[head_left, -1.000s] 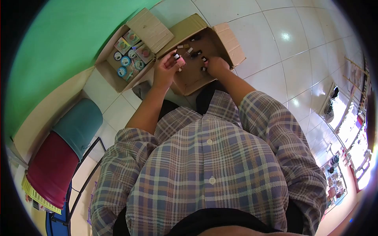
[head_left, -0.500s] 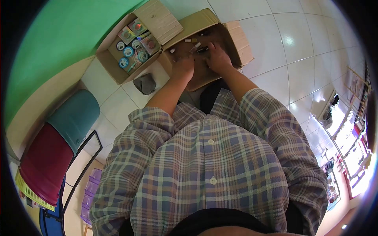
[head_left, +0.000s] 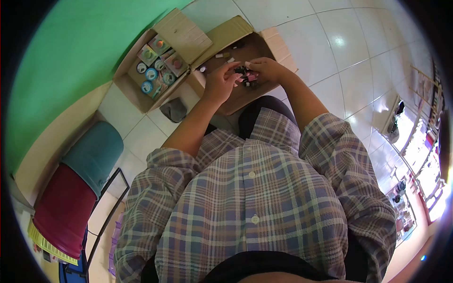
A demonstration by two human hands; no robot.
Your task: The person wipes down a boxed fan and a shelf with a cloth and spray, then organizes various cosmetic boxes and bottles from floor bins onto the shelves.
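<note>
A cluster of small cosmetic bottles (head_left: 246, 77) with dark caps and pinkish bodies is gathered between my two hands, above an open cardboard box (head_left: 226, 104). My left hand (head_left: 220, 87) closes on the cluster from the left, fingers curled at its edge. From the right, my right hand (head_left: 269, 70) grips the same cluster, thumb and fingers bent around it. The fingers partly hide how many bottles each hand holds. Loose on the box floor beyond my hands lie several more small bottles, among them a white-capped one (head_left: 203, 69).
To the left, a second cardboard box (head_left: 126, 89) holds round blue-rimmed jars (head_left: 151, 74) and small square packages (head_left: 177, 64). A grey object (head_left: 173, 110) lies on the tiled floor (head_left: 330, 80). Teal (head_left: 96, 151) and maroon (head_left: 63, 207) containers stand at the left, near a green wall (head_left: 71, 70).
Both hands have risen from the box floor and come together with small bottles between them. Earlier they were apart, reaching down among the loose bottles. The view has shifted slightly.
</note>
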